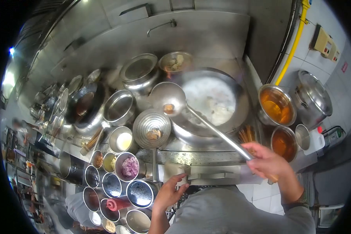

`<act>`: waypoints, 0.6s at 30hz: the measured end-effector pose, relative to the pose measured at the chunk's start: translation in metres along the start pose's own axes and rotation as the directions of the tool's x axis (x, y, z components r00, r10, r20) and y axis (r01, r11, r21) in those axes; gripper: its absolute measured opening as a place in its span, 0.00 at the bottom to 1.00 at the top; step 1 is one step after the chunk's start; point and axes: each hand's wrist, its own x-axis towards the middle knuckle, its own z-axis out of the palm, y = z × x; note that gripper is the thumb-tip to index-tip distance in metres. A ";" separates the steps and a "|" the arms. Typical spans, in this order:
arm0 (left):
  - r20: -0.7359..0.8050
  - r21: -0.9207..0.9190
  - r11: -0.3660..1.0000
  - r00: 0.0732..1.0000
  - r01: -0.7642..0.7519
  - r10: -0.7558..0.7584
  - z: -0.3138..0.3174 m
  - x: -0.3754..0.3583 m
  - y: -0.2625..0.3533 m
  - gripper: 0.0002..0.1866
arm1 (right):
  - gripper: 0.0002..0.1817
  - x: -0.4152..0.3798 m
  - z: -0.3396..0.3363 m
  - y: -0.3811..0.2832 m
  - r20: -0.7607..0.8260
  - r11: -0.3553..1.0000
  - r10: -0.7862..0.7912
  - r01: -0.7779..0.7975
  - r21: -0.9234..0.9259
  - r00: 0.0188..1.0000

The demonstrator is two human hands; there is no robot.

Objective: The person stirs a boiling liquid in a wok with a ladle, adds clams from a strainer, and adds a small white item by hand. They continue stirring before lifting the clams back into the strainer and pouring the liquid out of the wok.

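My right hand (269, 162) is wrapped round the long handle of a steel ladle (175, 93). A small brown lump lies in the ladle's bowl, which overlaps the left rim of a large wok (241, 113) of white, steaming, bubbling liquid. Nothing is held in my left hand (171, 194), whose fingers are apart by the metal counter edge. Just above it lies a perforated skimmer (144, 132), with brown pieces in its bowl and its handle pointing toward me. Left of the skimmer stand a pot of sliced red onions (129, 165) and a pot with pale yellow contents (123, 141).
Pots of orange-brown liquid (277, 109) stand at the right, beside a lidded steel pot (314, 99). Behind the wok, flame shows under a pan of food (175, 62). Several ingredient pots and a red squeeze bottle (119, 204) crowd the lower left.
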 end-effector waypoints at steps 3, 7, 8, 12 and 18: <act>0.001 0.055 0.998 1.000 0.030 -0.030 -0.005 -0.005 -0.004 0.25 | 0.33 0.014 0.015 -0.002 -0.161 0.944 -0.054 -0.002 -0.329 0.986; -0.017 0.004 0.999 0.999 0.042 -0.042 -0.010 -0.013 -0.012 0.26 | 0.34 0.025 0.000 0.008 -0.258 0.925 -0.050 -0.053 -0.376 0.965; -0.019 0.005 0.999 0.999 0.047 -0.047 -0.009 -0.015 -0.015 0.26 | 0.34 0.025 -0.003 0.010 -0.255 0.931 -0.052 -0.045 -0.361 0.965; -0.031 0.002 0.998 0.997 0.064 -0.064 -0.009 -0.019 -0.023 0.27 | 0.35 0.000 -0.010 0.011 -0.259 0.877 -0.016 -0.110 -0.467 0.966; -0.004 0.016 0.999 0.999 0.034 -0.034 -0.012 -0.009 -0.016 0.27 | 0.34 -0.025 -0.014 -0.002 -0.276 0.798 0.022 -0.184 -0.575 0.961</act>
